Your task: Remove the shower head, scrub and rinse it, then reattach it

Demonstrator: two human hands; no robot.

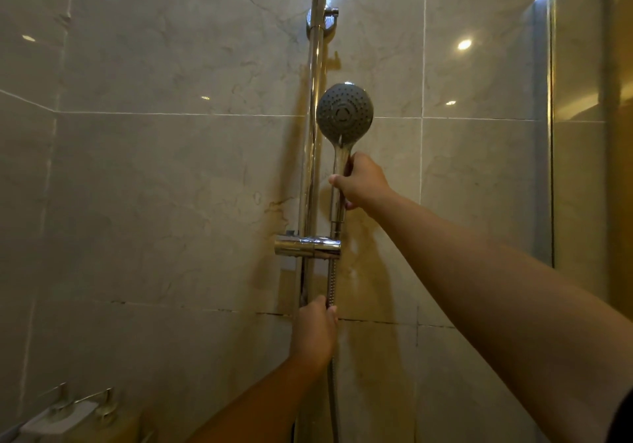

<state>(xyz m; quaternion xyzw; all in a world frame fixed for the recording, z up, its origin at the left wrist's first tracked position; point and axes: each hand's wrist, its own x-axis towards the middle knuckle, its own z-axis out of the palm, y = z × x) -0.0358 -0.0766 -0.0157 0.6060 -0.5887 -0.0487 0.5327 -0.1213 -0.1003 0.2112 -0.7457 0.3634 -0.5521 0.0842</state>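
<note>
The shower head (344,112) has a round grey spray face turned toward me and a chrome handle below it. My right hand (359,179) is closed around that handle, just above the chrome holder (307,246) on the vertical rail (313,134). The handle's lower end sits a little above the holder's socket. A ribbed metal hose (331,285) runs down from the holder. My left hand (315,331) grips the hose below the holder, beside the rail.
Glossy beige marble tiles cover the wall, with a cracked grout line near my left hand. A glass panel with a metal edge (549,127) stands at the right. A small chrome shelf with a white dish (65,415) is mounted at the lower left.
</note>
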